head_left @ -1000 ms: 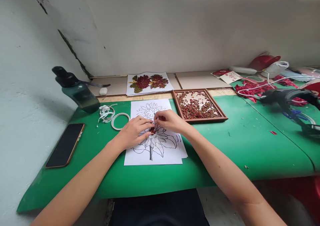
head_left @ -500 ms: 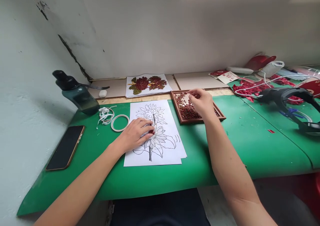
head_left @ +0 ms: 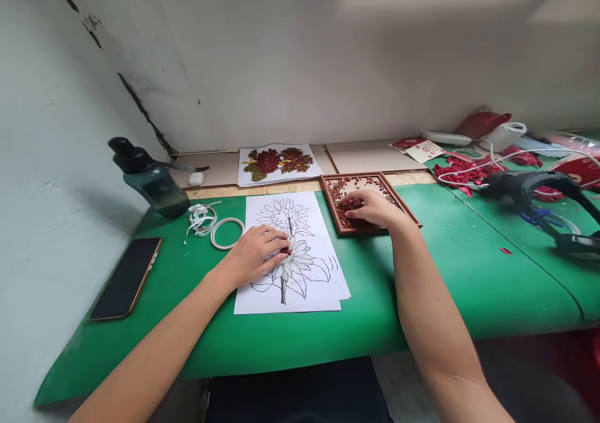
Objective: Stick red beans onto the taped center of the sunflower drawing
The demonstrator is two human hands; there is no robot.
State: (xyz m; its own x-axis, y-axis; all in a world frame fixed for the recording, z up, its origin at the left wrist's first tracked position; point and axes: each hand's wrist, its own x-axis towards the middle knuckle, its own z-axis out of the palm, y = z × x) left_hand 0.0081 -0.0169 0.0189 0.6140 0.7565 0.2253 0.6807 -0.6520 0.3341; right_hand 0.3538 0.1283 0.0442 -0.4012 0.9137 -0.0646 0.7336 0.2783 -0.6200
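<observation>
Tabletop: green mat (head_left: 445, 267), white wall behind.
Red beans (head_left: 344, 189): small, glossy, loose in a brown wooden tray (head_left: 330, 213) just right of the sheet.
Right hand (head_left: 370, 207): fingers curled down among them; can't tell if any are pinched.
Sunflower drawing (head_left: 285, 213): black outline on white paper, a few beans at the lower flower's centre.
Left hand (head_left: 255, 254): spread flat on the paper, fingertips at that patch.
Handling: likely best to pinch one or two beans and keep the paper weighted.
Around: finished bean picture (head_left: 279, 160) behind; phone (head_left: 125, 278) and water bottle (head_left: 152, 182) to the left.
</observation>
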